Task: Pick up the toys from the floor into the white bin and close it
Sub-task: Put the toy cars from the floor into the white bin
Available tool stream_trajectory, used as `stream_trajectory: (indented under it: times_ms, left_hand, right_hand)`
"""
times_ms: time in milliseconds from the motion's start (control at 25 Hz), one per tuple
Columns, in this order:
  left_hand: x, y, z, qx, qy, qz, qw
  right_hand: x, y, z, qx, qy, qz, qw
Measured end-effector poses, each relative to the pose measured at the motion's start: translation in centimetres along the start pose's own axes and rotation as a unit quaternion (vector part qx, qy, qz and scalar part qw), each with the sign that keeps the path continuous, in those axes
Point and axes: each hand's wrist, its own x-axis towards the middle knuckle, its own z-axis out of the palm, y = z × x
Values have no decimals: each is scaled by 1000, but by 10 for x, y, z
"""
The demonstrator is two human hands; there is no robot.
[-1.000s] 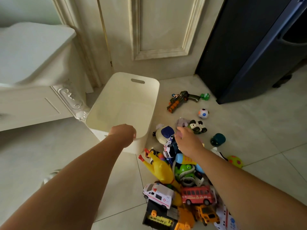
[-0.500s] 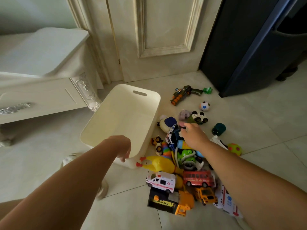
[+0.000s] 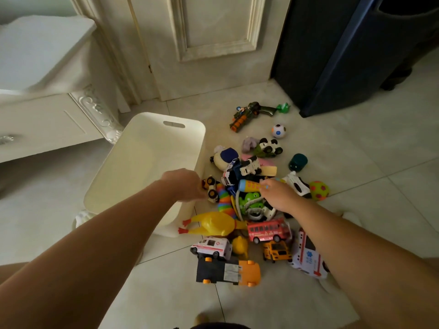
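The white bin [image 3: 152,162] stands open on the tiled floor [image 3: 356,186], no toy visible inside. The toy pile [image 3: 256,210] lies just beside it at 3 o'clock. The left hand [image 3: 184,185] reaches past the bin's near corner to a small wheeled car [image 3: 211,188]; whether its fingers grasp it I cannot tell. The right hand [image 3: 280,195] has its fingers closed around a yellow-and-blue tube toy [image 3: 249,186] atop the pile

The tiled floor [image 3: 356,162] carried the white bin [image 3: 142,167] at nine o'clock of the toy pile [image 3: 251,210]. A toy gun [image 3: 249,115] and a small ball [image 3: 278,131] lay at twelve o'clock of the pile.
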Motion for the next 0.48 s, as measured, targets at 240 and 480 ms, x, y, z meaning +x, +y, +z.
stream_trajectory:
  times_ms: [240, 480]
  left_hand:
    - [44, 91, 30, -136, -20, 120, 983]
    - [67, 175, 58, -88, -66, 215, 970]
  right_hand:
    - [-12, 71, -12, 35, 52, 84, 995]
    - [-24, 146, 19, 44, 104, 205, 972]
